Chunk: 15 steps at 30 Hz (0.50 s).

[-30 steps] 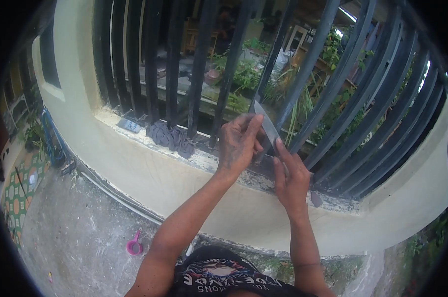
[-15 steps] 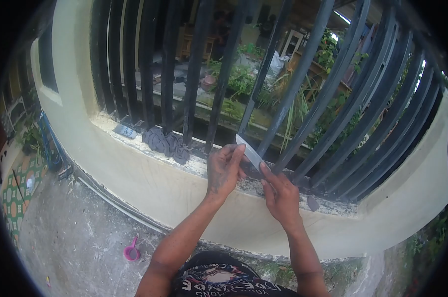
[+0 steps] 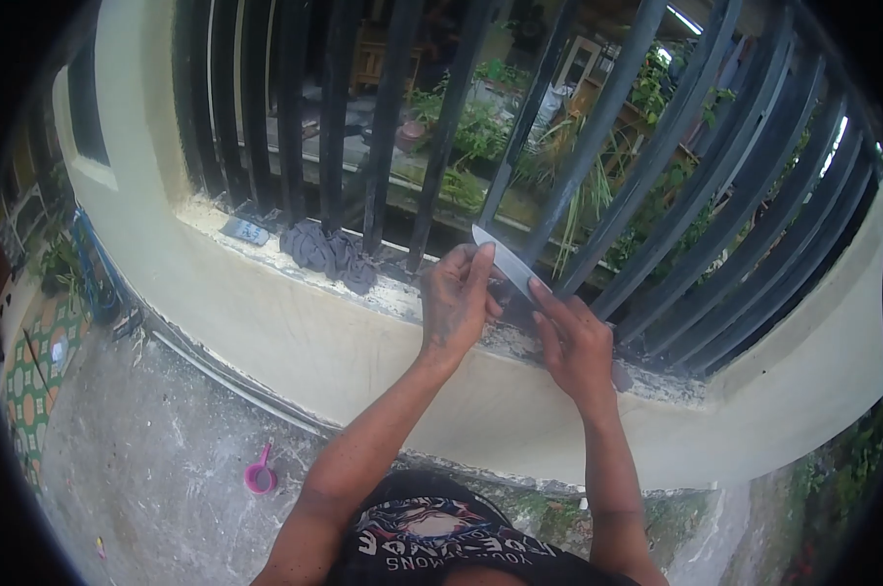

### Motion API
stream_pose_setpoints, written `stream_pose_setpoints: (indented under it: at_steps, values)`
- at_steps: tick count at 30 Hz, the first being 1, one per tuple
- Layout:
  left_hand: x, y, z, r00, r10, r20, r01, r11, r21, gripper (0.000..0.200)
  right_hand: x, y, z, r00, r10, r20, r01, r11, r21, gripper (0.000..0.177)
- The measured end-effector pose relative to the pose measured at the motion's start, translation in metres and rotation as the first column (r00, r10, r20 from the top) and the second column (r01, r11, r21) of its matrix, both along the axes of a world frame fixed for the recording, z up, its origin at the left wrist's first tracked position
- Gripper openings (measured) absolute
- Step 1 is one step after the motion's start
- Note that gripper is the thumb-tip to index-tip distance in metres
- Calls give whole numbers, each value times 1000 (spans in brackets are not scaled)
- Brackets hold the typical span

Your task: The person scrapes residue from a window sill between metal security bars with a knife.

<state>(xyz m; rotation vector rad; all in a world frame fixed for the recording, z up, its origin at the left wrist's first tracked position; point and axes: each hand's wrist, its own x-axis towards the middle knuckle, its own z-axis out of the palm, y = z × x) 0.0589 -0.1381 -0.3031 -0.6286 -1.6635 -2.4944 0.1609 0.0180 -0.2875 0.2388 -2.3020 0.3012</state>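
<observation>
A knife (image 3: 513,266) with a pale, pointed blade slants in front of the dark window bars, its tip up and to the left. My right hand (image 3: 580,347) is closed at the knife's lower end, with a finger along the blade; the handle is hidden. Close to the tip, my left hand (image 3: 456,308) has its thumb against the blade and its other fingers curled below, partly out of sight. Both hands are just above the rough, flaking sill (image 3: 392,301). A crumpled grey cloth (image 3: 324,254) lies on the sill to the left.
Dark vertical bars (image 3: 383,146) stand behind the hands, with potted plants (image 3: 475,132) beyond them. A small bluish piece with markings (image 3: 246,230) lies left of the cloth. On the concrete ground (image 3: 178,459) below is a pink dipper (image 3: 261,477).
Both hands and the knife appear slightly higher and farther right in view, while the scene itself has shifted a little. The grip on the knife looks the same.
</observation>
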Motion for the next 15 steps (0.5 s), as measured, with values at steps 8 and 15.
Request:
stream_pose_setpoints:
  at_steps: [8, 15]
  values:
    - [5, 2, -15, 994, -59, 92, 60, 998, -7, 44, -7, 17, -8, 993, 116, 5, -116, 993, -12, 50]
    - [8, 4, -7, 992, -85, 93, 79, 995, 61, 47, -6, 20, 1, 1000, 26, 16, -26, 999, 28, 47]
